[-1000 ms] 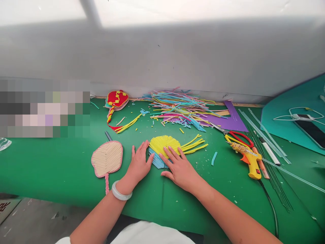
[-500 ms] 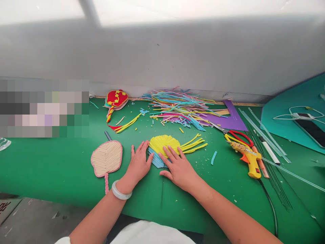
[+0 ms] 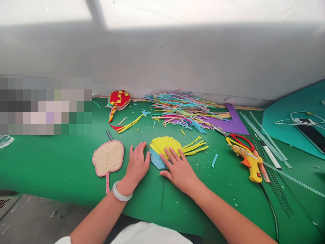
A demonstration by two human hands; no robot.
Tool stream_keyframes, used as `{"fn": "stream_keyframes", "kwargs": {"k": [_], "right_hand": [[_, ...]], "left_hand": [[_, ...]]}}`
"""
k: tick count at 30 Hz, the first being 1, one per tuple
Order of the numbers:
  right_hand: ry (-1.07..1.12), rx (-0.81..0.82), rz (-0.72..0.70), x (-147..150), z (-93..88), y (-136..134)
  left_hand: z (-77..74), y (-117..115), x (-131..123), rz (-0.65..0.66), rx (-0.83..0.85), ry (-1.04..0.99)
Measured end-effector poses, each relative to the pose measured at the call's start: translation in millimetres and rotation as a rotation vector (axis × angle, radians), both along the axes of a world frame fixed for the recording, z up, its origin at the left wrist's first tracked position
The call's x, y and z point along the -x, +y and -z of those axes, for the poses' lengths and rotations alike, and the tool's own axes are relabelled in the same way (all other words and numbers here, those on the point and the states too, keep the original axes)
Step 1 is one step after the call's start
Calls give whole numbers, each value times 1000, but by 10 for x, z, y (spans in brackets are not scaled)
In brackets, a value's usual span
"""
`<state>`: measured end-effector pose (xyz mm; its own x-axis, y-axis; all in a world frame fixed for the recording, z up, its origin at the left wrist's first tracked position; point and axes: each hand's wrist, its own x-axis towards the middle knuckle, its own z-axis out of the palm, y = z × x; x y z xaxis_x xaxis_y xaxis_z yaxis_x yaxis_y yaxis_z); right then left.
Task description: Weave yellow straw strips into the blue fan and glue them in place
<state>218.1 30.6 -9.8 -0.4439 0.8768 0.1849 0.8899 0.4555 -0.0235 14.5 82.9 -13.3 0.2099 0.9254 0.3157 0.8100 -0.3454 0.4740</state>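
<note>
My right hand (image 3: 177, 169) lies with its fingers spread across the lower part of a yellow and blue fan (image 3: 165, 145) made of fuzzy stems. Yellow stems (image 3: 195, 146) stick out loose from the fan's right side, and a thin dark wire (image 3: 163, 191) runs down from its bottom. Just left of the fan, apart from it, rests my left hand (image 3: 137, 162), fingers stretched out, holding nothing. Farther left lies a cream fan (image 3: 108, 158) with a pink rim and a pink handle. Part of the yellow and blue fan is hidden under my right fingers.
Behind the hands is a heap of coloured fuzzy stems (image 3: 177, 106) by a purple sheet (image 3: 235, 120). A red fan (image 3: 120, 98) lies back left. To the right are scissors (image 3: 240, 139), a yellow glue gun (image 3: 254, 167), green wires (image 3: 280, 196) and a phone (image 3: 312, 135).
My left hand has drawn back slightly left from the fan's edge. My right hand stays on the fan. The whole view has shifted a little.
</note>
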Motion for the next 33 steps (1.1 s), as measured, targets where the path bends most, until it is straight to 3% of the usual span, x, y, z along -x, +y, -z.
{"fn": "stream_keyframes", "kwargs": {"k": [10,33], "right_hand": [[-1,-10,-2,4,13,-9],[-18,-5,5,23,28,-5]], "left_hand": [[-43,-28,-38,46,23,-77],[-21,63,-25,71,92,-18]]}}
